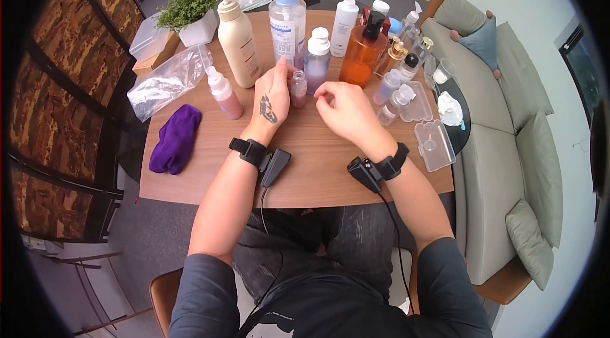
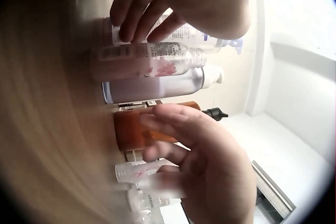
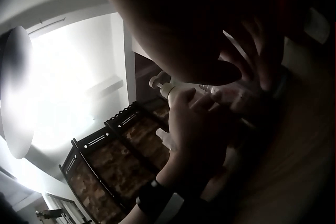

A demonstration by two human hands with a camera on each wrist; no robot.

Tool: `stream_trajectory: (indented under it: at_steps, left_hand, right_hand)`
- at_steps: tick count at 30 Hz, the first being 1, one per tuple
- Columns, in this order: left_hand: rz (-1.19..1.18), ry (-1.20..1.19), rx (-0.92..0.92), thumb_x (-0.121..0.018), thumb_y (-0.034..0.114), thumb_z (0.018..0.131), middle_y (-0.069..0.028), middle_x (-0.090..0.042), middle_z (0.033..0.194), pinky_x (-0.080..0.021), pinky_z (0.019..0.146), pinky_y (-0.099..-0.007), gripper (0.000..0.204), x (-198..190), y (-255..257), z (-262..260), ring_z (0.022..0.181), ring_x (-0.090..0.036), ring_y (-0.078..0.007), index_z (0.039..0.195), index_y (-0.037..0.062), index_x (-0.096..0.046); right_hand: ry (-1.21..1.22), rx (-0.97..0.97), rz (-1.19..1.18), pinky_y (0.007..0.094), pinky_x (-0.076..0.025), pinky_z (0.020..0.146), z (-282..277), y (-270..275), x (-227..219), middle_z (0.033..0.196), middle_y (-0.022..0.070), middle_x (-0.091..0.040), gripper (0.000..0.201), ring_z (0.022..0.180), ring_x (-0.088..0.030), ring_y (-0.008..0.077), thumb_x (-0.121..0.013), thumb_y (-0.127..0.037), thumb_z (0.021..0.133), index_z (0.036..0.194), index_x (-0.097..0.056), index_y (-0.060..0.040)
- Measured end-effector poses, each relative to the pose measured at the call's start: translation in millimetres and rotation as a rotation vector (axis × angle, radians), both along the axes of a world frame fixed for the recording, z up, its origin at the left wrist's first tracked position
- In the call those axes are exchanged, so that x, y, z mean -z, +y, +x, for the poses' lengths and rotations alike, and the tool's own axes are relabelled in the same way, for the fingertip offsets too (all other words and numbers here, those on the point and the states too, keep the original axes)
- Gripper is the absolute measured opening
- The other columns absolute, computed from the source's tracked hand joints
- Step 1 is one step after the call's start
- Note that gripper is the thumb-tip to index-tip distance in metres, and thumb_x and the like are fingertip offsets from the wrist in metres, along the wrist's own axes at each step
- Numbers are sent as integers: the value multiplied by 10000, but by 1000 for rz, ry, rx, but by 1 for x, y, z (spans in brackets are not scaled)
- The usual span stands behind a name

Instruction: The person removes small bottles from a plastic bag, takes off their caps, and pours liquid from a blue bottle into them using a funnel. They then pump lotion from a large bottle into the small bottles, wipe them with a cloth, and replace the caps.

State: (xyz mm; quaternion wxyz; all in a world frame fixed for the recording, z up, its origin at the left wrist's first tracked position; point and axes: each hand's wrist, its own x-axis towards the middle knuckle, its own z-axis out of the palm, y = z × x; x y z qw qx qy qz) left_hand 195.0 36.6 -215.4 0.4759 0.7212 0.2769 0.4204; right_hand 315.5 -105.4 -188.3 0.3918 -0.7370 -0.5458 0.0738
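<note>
A small clear bottle [image 1: 298, 90] with pink liquid and an uncapped neck stands upright before me. My left hand [image 1: 272, 100] is at its left side, fingertips right at the bottle wall in the left wrist view. To the right, my right hand [image 1: 348, 109] hovers over the table, loosely bent fingers apart from the bottle. Something pale and blurred [image 2: 165, 183] overlaps the right hand in the left wrist view; I cannot tell whether it is held. Behind the small bottle stands a white-topped pump bottle [image 1: 317, 61] with lilac liquid.
A pink spray bottle [image 1: 224, 95] and a purple cloth [image 1: 175, 140] lie left on the wooden table [image 1: 305, 179]. Tall pump bottles, including a cream one [image 1: 237, 42] and an amber one [image 1: 362, 58], stand behind. Small bottles and an open plastic case [image 1: 435, 147] are at right.
</note>
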Motion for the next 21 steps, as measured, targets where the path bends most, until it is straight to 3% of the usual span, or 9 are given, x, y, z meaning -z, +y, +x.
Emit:
stream_trajectory:
  at_steps: [6, 9, 12, 15, 21]
  left_hand:
    - [-155, 60, 150, -355, 460, 1119, -182, -702, 833, -503, 783, -387, 637, -5, -2, -2, 777, -644, -271, 975, -59, -695]
    - [-180, 35, 167, -362, 471, 1118, -167, -704, 823, -504, 772, -376, 642, 6, 2, 1, 760, -641, -259, 992, -58, -704]
    - [-185, 35, 183, -351, 482, 1122, -164, -711, 838, -505, 781, -371, 660, 2, -3, 2, 777, -649, -260, 1004, -58, -712]
    - [-233, 24, 205, -324, 488, 1129, -169, -721, 881, -510, 789, -363, 685, -3, -8, 2, 810, -663, -253, 1001, -59, -714]
    - [-30, -71, 57, -241, 505, 1136, -125, -722, 901, -533, 775, -355, 738, 0, -4, -1, 792, -670, -203, 994, -41, -716]
  right_hand:
    - [64, 8, 15, 449, -595, 874, 2, 5, 9, 997, 249, -758, 255, 929, -742, 402, -668, -130, 884, 1059, -762, 31]
    - [43, -2, 13, 373, -588, 728, 6, 9, 17, 991, 187, -784, 302, 720, -749, 250, -667, -139, 908, 1153, -732, 25]
    - [11, 30, -6, 370, -590, 738, 8, 9, 19, 1006, 183, -787, 321, 726, -751, 247, -672, -145, 907, 1175, -725, 24]
    - [55, 57, 18, 456, -582, 925, 6, 8, 14, 1034, 271, -754, 349, 989, -736, 412, -685, -169, 881, 1144, -733, 54]
    - [47, 82, -23, 449, -579, 920, 6, 7, 17, 1102, 268, -747, 431, 975, -742, 394, -689, -187, 874, 1237, -703, 46]
